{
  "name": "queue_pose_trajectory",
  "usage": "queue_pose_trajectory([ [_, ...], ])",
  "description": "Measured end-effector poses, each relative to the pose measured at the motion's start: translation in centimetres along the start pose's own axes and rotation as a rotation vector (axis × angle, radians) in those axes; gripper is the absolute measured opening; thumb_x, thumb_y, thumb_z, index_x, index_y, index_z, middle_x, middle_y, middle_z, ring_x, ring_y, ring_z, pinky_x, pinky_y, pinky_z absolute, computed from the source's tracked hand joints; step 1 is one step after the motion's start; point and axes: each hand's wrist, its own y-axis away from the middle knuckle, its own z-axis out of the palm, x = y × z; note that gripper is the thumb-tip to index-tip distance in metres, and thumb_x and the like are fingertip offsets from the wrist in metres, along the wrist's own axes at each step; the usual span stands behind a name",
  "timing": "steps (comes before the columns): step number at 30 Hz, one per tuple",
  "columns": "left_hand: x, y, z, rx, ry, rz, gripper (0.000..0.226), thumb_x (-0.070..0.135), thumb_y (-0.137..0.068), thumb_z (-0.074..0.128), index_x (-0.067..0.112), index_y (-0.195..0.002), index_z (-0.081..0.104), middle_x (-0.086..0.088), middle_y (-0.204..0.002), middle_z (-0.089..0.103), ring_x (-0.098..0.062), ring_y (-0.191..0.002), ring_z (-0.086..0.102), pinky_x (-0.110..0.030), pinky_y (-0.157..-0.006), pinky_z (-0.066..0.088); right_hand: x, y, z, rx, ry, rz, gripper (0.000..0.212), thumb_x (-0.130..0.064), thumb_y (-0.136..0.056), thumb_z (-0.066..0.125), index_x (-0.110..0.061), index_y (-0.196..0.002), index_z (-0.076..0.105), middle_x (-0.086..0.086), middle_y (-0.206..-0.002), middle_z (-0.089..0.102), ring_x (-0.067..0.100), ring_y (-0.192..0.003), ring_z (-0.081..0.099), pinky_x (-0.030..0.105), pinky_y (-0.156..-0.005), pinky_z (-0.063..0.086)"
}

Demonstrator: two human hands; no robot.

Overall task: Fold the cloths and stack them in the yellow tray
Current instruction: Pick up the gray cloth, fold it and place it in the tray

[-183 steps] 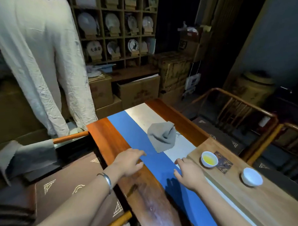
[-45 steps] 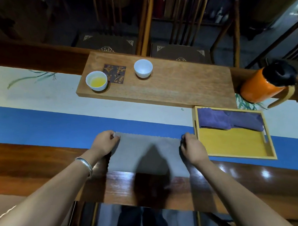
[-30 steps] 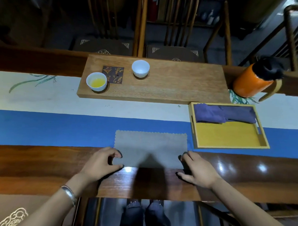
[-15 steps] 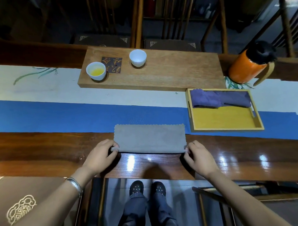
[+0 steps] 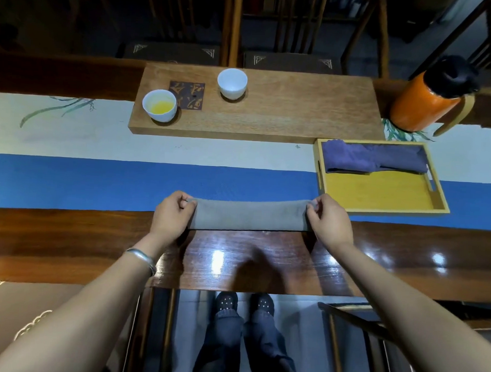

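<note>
Grey cloth (image 5: pixel 248 218), folded into a long narrow strip, lies on the tabletop (image 5: pixel 263 259) across the edge of the blue runner (image 5: pixel 98 183) in the head view; the left hand (image 5: pixel 171 215) pinches its left end and the right hand (image 5: pixel 328 221) pinches its right end. To the right, just beside the right hand, the yellow tray (image 5: pixel 379 191) already holds a purple cloth (image 5: pixel 372 160) along its far side. The lengthwise fold looks to be finishing; next probably comes bringing one end over the other, then lifting the cloth into the tray
</note>
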Motion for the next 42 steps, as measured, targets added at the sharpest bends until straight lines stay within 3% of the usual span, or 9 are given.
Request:
queue_pose_trajectory([
  [10, -0.5, -1.6, 0.8, -0.003, -0.088, -0.005, 0.014, 0.031, -0.087, 0.059, 0.02, -0.08, 0.058, 0.006, -0.074, 0.06, -0.015, -0.072, 0.057, -0.026, -0.056, 0.039, 0.3, -1.9, 1.9, -0.122, 0.457, -0.095, 0.019, -0.023, -0.093, 0.046, -0.006, -0.085, 0.047, 0.017, -0.081, 0.061, 0.039, -0.069, 0.061, 0.033, -0.052, 0.034],
  [17, -0.4, -1.6, 1.0, 0.003, -0.122, -0.017, 0.014, 0.031, -0.089, 0.059, 0.017, -0.088, 0.056, 0.008, -0.078, 0.058, -0.015, -0.075, 0.056, -0.032, -0.065, 0.046, -0.5, -1.9, 2.0, -0.163, 0.659, -0.119, 0.01, -0.008, -0.09, 0.048, -0.005, -0.096, 0.042, 0.011, -0.079, 0.063, 0.031, -0.062, 0.063, 0.026, -0.044, 0.025],
  [23, -0.4, 0.8, -0.3, 0.058, -0.09, -0.099, 0.02, 0.034, -0.089, 0.059, 0.016, -0.093, 0.052, 0.004, -0.081, 0.059, -0.017, -0.077, 0.055, -0.026, -0.058, 0.036, -4.2, 0.5, 0.5, -0.131, 0.543, -0.21, 0.021, -0.022, -0.091, 0.047, -0.004, -0.101, 0.046, 0.016, -0.095, 0.058, 0.035, -0.082, 0.06, 0.035, -0.055, 0.037],
  [26, 0.1, 2.1, -0.2, -0.087, -0.116, -0.219, 0.03, 0.037, -0.087, 0.064, 0.01, -0.093, 0.051, 0.001, -0.08, 0.057, -0.026, -0.085, 0.058, -0.03, -0.067, 0.037, -7.4, 2.5, 1.9, -0.329, 0.315, -0.223, 0.024, -0.022, -0.092, 0.045, -0.007, -0.11, 0.045, 0.016, -0.109, 0.053, 0.036, -0.099, 0.055, 0.04, -0.071, 0.043],
  [29, 1.0, 2.5, 0.7, -0.18, 0.001, -0.276, 0.038, 0.033, -0.085, 0.068, 0.005, -0.103, 0.051, -0.014, -0.099, 0.061, -0.03, -0.097, 0.059, -0.037, -0.082, 0.048, -10.3, 3.7, 4.0, -0.483, 0.195, -0.223, 0.031, -0.02, -0.089, 0.048, -0.007, -0.117, 0.044, 0.015, -0.117, 0.049, 0.034, -0.109, 0.048, 0.043, -0.085, 0.045],
  [35, 1.7, 0.8, 1.4, -0.039, 0.258, -0.474, 0.054, 0.023, -0.083, 0.071, -0.009, -0.122, 0.05, -0.028, -0.125, 0.057, -0.039, -0.116, 0.057, -0.043, -0.1, 0.046, -11.4, 3.2, 6.3, -0.475, 0.166, -0.122, 0.038, -0.013, -0.086, 0.048, -0.003, -0.122, 0.043, 0.016, -0.122, 0.047, 0.034, -0.114, 0.045, 0.042, -0.092, 0.043],
  [37, 1.9, 0.6, 1.2, -0.072, 0.329, -0.505, 0.051, 0.02, -0.078, 0.074, -0.012, -0.113, 0.054, -0.031, -0.113, 0.061, -0.04, -0.105, 0.061, -0.043, -0.091, 0.05, -11.0, 3.0, 6.6, -0.482, 0.115, -0.081, 0.041, -0.014, -0.086, 0.048, -0.004, -0.125, 0.043, 0.015, -0.127, 0.045, 0.032, -0.119, 0.044, 0.04, -0.096, 0.041],
  [40, 3.2, 1.0, 0.6, -0.168, 0.426, -0.448, 0.023, 0.014, -0.07, 0.071, 0.007, -0.066, 0.05, -0.013, -0.065, 0.048, -0.024, -0.061, 0.046, -0.031, -0.059, 0.038, -10.3, 2.9, 6.6, -0.472, 0.035, -0.063, 0.045, -0.019, -0.088, 0.049, -0.007, -0.131, 0.041, 0.014, -0.133, 0.044, 0.03, -0.123, 0.043, 0.038, -0.104, 0.038],
  [42, 4.1, 1.5, 0.1, -0.202, 0.402, -0.363, 0.019, 0.019, -0.066, 0.065, 0.012, -0.069, 0.048, -0.008, -0.067, 0.046, -0.021, -0.064, 0.042, -0.033, -0.064, 0.036, -10.0, 3.1, 6.4, -0.453, -0.005, -0.067, 0.045, -0.021, -0.089, 0.05, -0.009, -0.131, 0.041, 0.014, -0.133, 0.046, 0.031, -0.123, 0.044, 0.04, -0.105, 0.038],
])
